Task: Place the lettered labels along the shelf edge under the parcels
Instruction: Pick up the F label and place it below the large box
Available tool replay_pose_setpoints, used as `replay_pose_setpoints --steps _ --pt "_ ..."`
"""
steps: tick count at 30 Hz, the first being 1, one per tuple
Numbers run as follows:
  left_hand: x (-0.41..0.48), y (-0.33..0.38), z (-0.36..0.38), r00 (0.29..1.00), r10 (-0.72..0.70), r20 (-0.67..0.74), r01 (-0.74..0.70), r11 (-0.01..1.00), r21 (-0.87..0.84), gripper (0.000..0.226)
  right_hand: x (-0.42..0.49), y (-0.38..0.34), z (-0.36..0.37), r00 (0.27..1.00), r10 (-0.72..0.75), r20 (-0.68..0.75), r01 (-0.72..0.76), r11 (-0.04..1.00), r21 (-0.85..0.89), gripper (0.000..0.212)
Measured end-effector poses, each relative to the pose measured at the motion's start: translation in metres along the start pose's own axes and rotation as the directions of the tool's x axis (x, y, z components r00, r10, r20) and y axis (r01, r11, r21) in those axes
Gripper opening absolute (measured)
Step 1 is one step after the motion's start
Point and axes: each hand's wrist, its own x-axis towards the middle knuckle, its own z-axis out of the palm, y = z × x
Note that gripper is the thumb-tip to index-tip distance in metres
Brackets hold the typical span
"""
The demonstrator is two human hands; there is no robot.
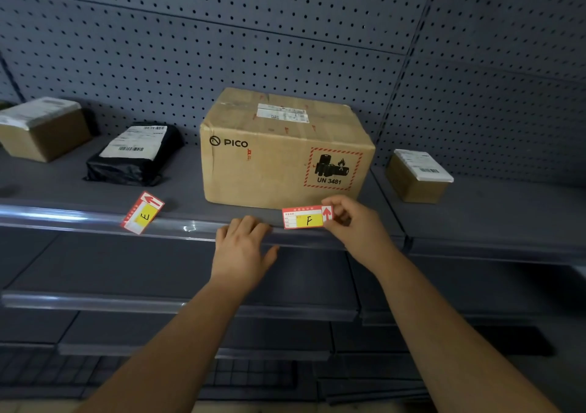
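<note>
Label F (306,219) sits at the frame's center, just below the PICO box (279,159), with its lower side against the shelf edge (79,219). My right hand (355,222) pinches its right end, thumb and curled fingers clamped beside the red arrow. That leaves the yellow patch and its letter in view, and the arrow points up at the parcel above. I judge I hold it by 1 end so the free end can meet the shelf edge first and the card can be levelled. My left hand (242,247) lies flat on the shelf edge just left of the card, fingers straight, thumb spread, holding nothing. It seems placed to steady the rail or to press the card in.

Label E (142,212) lies left of center, tilted, partly over the shelf edge below the bag (136,155). It looks loose rather than seated, so it may need straightening.

Both labels are thin, stiff-looking cards, white with red borders and a handwritten letter on yellow. The shelf edge is clear glossy plastic that catches a streak of light at the left, and the shelf (190,190) behind it is matte grey. The PICO box is brown taped cardboard with a red-hatched battery sticker. The bag is crinkled black plastic under a white slip. A left box (41,130) and a right box (417,178), both small and brown, carry white slips too. Grey pegboard (285,32) with rows of holes fills the upper frame.
</note>
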Motion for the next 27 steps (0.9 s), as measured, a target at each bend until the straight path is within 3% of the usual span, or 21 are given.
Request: replay_pose_setpoints --steps 12,27 --pt "0.002 0.005 0.005 0.996 -0.078 -0.05 0.074 0.995 -0.07 0.034 0.003 0.003 -0.001 1.0 -0.016 0.014 0.016 1.0 -0.002 0.031" --pt "-0.001 0.01 0.004 0.994 -0.104 -0.043 0.103 0.994 -0.033 0.034 -0.002 0.012 0.0 0.999 -0.016 0.036 0.016 1.0 -0.009 0.031"
